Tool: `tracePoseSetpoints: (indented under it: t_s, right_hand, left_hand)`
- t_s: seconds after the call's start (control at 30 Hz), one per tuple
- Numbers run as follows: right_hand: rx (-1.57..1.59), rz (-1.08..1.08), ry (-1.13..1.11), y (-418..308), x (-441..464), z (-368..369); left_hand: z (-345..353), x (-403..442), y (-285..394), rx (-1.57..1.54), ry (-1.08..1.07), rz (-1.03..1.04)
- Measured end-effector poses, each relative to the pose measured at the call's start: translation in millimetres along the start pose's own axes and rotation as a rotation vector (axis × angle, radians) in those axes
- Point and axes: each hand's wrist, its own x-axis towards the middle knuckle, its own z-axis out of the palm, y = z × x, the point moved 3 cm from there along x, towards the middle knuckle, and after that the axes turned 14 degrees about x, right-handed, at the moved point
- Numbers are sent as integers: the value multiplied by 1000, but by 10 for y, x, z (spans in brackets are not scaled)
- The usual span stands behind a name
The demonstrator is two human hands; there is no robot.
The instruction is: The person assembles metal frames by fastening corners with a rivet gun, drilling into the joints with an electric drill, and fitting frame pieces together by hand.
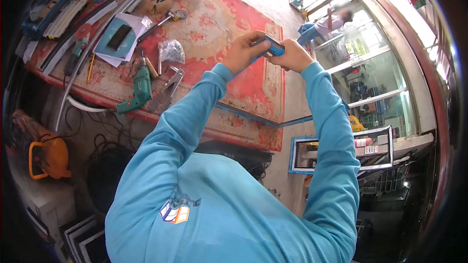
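The fingers of our left hand (242, 51) and right hand (294, 56) grip a straight-edged blue piece (277, 47); if we slacken, it could drop onto the red floral-covered table (207, 22).

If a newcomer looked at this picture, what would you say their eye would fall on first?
Probably the left hand and right hand, held out together at upper centre, with a blue piece between them. Next might come the red patterned cover spread behind them, and the green drill lying near its front edge, left of the hands.
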Motion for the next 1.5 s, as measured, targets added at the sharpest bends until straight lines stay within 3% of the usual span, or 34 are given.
tracePoseSetpoints:
  t_s: [0.07, 0.13, 0.27, 0.33, 0.37, 0.47, 0.53, 0.67, 0.73, 0.8, 0.87, 0.93, 0.97, 1.07, 1.13, 1.2, 1.23, 1.27, 1.33, 1.4, 1.5]
  right_hand:
    - [-8, 12, 0, 0, -5, -19]
    - [-180, -108, -115, -39, -14, -47]
    - [-98, -307, -137, -198, -95, -347]
    - [507, -275, 197, -293, -88, -613]
    - [509, -274, 195, -248, -5, -579]
    - [407, -409, 281, -25, 192, -245]
    - [-452, -502, 211, -51, 250, 39]
    - [-421, -438, 171, 6, 277, -106]
    - [-269, -542, 221, 10, 328, -301]
    - [3, -462, 305, -195, 232, -521]
    - [-86, -662, 302, 231, 511, -401]
    - [-352, -380, 209, -60, 345, 31]
    - [-471, -462, 253, -29, 362, 53]
    - [-506, -381, 205, -58, 324, 50]
    - [-504, -450, 241, -80, 307, -40]
    - [-398, -512, 212, -122, 320, -182]
    - [-178, -544, 273, -212, 325, -273]
    - [22, -434, 298, -241, 287, -413]
    - [204, -566, 227, -77, 434, -340]
    - [-434, -398, 313, -109, 425, 96]
    - [-480, -483, 320, -83, 432, 141]
  left_hand:
    - [0, 15, -20, -11, -5, 10]
    - [0, -1, -72, 2, -18, 8]
    - [-16, -38, -75, 48, -15, -9]
    - [-11, -50, -45, 53, -12, -8]
    - [-6, -52, -30, 60, -16, -5]
    - [10, -36, -83, 87, -10, 31]
    - [-23, -44, -79, 89, -20, 22]
    - [-7, -50, -58, 97, -36, 3]
    - [9, -47, -15, 93, -23, 23]
    - [5, -75, -31, 87, -5, 20]
    - [9, -53, -68, 88, -4, 18]
    - [55, -93, -88, 63, -12, 7]
    - [12, -43, -50, 53, -5, 22]
    - [16, -42, -60, 59, -19, 6]
    - [40, -37, -71, 45, -29, 16]
    - [7, -38, -53, 37, -25, 20]
    - [9, -46, -27, 54, -28, 15]
    - [16, -58, -10, 68, -31, 8]
    - [45, -43, -19, 42, -10, 12]
    - [76, -63, -56, 15, -2, 19]
    - [-6, -62, -123, 38, -20, 8]
